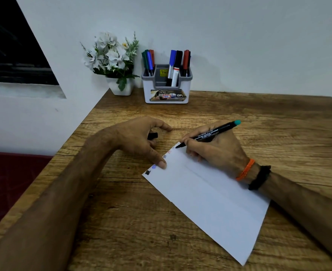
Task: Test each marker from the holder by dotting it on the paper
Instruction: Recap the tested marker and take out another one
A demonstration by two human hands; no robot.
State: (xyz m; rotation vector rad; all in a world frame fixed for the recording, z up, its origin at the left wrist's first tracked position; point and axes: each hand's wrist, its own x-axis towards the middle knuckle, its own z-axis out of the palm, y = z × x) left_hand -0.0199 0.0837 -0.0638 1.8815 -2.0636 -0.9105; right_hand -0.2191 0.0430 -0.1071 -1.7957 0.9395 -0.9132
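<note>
The right hand (214, 148) pinches a slim black marker with a teal end (210, 133), tip at the far corner of a creased white paper sheet (210, 200); the left hand (139, 141) curls around a black cap (152, 135), thumb pinning the paper's edge on the wooden desk (239, 110).

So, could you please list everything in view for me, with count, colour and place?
Table: one, brown wood, fills the foreground.
Holder: one, white and grey, far edge by the wall.
Markers in holder: about eight, blue, green, red, black.
Flowers: one white pot, left of holder.
Paper: one, white, with test dots along its left edge.
Marker: one, black, teal end, tip at paper.
Cap: one, black, in left hand.
Wristbands: orange and black, right wrist.
Left hand: pins the paper.
Right hand: holds marker.
</note>
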